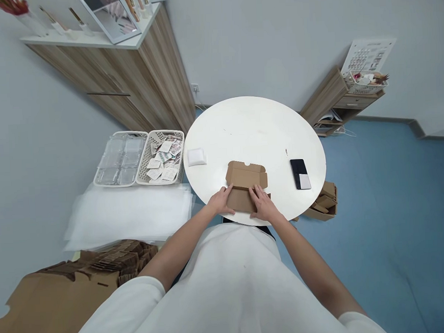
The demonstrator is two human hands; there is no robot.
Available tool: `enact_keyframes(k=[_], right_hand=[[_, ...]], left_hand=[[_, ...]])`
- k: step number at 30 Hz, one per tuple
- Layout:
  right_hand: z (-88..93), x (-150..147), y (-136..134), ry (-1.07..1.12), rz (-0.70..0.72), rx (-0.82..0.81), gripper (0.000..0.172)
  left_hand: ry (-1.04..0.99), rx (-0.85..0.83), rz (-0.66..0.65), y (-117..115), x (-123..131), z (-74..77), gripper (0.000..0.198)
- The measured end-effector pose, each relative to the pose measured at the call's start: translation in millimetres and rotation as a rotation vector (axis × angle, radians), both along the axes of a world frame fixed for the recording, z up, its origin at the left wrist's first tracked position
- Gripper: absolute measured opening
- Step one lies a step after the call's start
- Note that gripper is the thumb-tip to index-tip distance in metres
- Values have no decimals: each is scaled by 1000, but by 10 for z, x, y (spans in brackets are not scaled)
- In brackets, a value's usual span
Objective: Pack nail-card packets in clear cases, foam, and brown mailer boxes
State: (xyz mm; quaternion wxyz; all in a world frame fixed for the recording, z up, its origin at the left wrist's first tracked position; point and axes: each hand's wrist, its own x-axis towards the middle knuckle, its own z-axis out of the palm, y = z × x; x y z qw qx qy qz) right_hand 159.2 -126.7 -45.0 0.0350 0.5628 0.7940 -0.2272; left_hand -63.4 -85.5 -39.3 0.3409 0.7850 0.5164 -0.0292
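Note:
A small brown cardboard box (246,176) lies on the white round table, close to its near edge. Its lid part with side flaps stands open on the far side, and the part nearer to me shows darker. My left hand (221,201) grips the box at its left side, fingers near the fold and thumb toward the near edge. On the right side my right hand (262,204) holds it, with its fingers over the side wall. Part of the box's right side is hidden under that hand.
On the table (249,121) are a white stack of thin sheets (196,157) and a black phone (299,174). To the left stand baskets of clear packs (120,158) and printed cards (165,159), plastic sheets (131,209) and flat cardboard (62,301). A carton (324,201) sits right.

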Motion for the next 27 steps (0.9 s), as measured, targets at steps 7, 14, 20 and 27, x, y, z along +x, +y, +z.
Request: enact_keyframes(k=[7, 14, 20, 27], right_hand=[[43, 230, -205, 199, -342, 96, 93], [-202, 483, -446, 784, -996, -180, 65], [-191, 441, -301, 918, -1124, -233, 52], [-7, 451, -164, 1018, -1112, -401, 44]], left_hand=[[-48, -17, 81, 7, 43, -16, 114], [-59, -12, 110, 4, 101, -20, 114], [-45, 8, 79, 23, 137, -32, 113], [-48, -26, 86, 33, 227, -42, 113]])
